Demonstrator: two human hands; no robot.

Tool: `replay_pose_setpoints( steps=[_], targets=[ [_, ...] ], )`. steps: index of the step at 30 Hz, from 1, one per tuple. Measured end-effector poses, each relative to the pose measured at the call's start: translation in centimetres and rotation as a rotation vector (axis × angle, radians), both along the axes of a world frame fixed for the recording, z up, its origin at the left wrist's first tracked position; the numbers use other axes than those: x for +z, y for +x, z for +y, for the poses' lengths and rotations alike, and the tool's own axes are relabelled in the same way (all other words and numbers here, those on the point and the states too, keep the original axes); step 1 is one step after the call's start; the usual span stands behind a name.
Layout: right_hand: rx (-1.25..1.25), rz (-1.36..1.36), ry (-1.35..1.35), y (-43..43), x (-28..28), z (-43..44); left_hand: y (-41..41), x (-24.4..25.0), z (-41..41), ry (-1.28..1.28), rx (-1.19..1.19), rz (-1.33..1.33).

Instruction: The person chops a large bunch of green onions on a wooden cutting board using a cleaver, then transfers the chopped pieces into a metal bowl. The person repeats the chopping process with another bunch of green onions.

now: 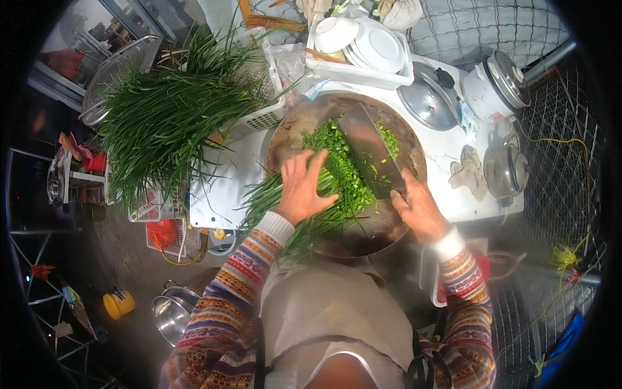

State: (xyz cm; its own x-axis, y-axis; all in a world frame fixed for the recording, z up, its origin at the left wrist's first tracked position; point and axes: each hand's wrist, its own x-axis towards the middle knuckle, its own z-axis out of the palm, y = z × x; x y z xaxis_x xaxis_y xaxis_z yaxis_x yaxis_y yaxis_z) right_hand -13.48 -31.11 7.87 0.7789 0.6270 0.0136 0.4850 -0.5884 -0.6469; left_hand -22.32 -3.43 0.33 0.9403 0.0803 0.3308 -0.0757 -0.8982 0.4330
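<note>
My right hand (419,208) grips the handle of a wide steel cleaver (371,155), its broad blade tilted over chopped green chives (326,138). The chopped pieces lie heaped on a round wooden chopping block (286,127). Spread fingers and thumb of my left hand (305,187) rest over or just above a bundle of long chives (265,199), whose uncut ends trail over the block's near left edge. Whether the left palm presses on the bundle cannot be told. Bits of green stick to the blade.
A big pile of whole chives (170,107) fills a white plastic basket (262,116) at the left. Behind the block stands a white tub (388,80) of bowls and plates. To the right are a glass pot lid (427,99), a rice cooker (491,90) and a crumpled cloth (469,170).
</note>
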Motion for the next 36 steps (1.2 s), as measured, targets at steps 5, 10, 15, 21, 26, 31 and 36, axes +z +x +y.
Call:
replay_pose_setpoints(
  steps=[5, 10, 15, 21, 26, 31, 36],
  targets=[
    [-0.083, 0.129, 0.11, -0.8, 1.0, -1.0, -1.7, -2.4, -4.6, 0.169, -0.672, 0.031],
    [-0.097, 0.127, 0.139, -1.4, 1.3, -1.8, -1.5, -4.6, -7.9, 0.346, -0.695, 0.045],
    [-0.109, 0.185, 0.109, -1.7, 1.0, -2.7, -1.0, -3.0, -6.4, 0.354, -0.717, 0.003],
    [-0.105, 0.179, 0.152, -2.1, -0.3, -3.6, -4.8, 1.0, -0.6, 0.16, -0.647, -0.165],
    [-0.008, 0.039, 0.142, -2.3, -1.0, -4.0, -8.2, -1.3, 2.9, 0.279, -0.69, -0.059],
    [-0.002, 0.128, -0.036, -3.1, 1.9, -4.0, -8.4, -0.3, 3.0, 0.238, -0.627, -0.02],
    [0.161, -0.007, -0.18, -3.4, 2.0, -7.0, -6.4, 0.0, 5.5, -0.111, -0.232, 0.08]
  ],
)
